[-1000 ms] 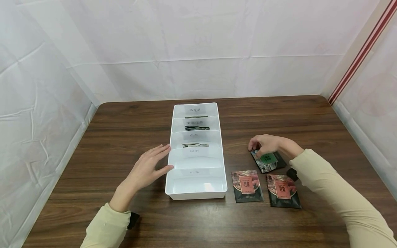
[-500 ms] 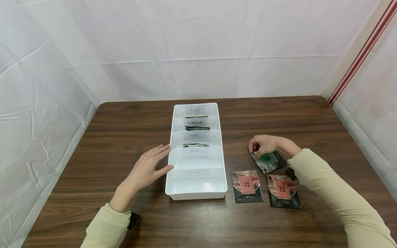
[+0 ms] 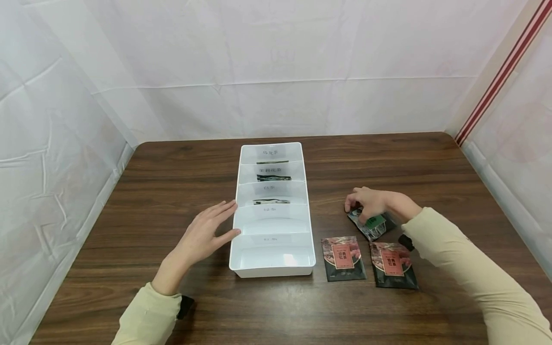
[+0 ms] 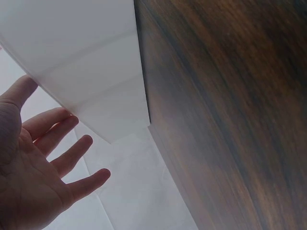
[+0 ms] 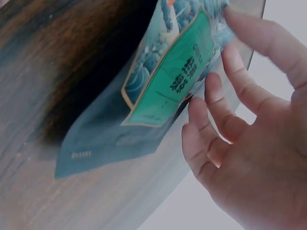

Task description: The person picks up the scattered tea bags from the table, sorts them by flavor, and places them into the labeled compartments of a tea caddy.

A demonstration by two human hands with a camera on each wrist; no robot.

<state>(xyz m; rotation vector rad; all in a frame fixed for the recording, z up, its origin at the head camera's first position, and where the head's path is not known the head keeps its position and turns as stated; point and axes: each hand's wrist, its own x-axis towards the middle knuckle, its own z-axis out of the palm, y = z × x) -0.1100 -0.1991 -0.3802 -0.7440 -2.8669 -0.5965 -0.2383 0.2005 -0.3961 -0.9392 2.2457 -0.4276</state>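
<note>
My right hand [image 3: 366, 203] pinches the top end of a black tea sachet with a green label [image 5: 175, 79], which slants above the wood in the right wrist view. In the head view the hand covers part of this sachet. Along the left rim of a white divided tray [image 3: 271, 272], my left hand [image 3: 207, 233] rests with straight fingers. The left wrist view shows those fingertips [image 4: 72, 120] right at the tray's edge. Two tea sachets with red labels lie flat right of the tray, one nearer [image 3: 343, 258] and one farther right [image 3: 393, 266].
Several tray compartments carry printed labels. Sachets stand on edge in the three far ones, such as a dark bundle [image 3: 274, 178] and a pale one [image 3: 271, 201]. The brown wooden table [image 3: 181, 167] is backed by a white sheet [image 3: 276, 72].
The right thumb has shifted slightly over the green label, and the green-labelled sachet has tilted a little. The left hand, tray and red-labelled sachets have stayed in place.
</note>
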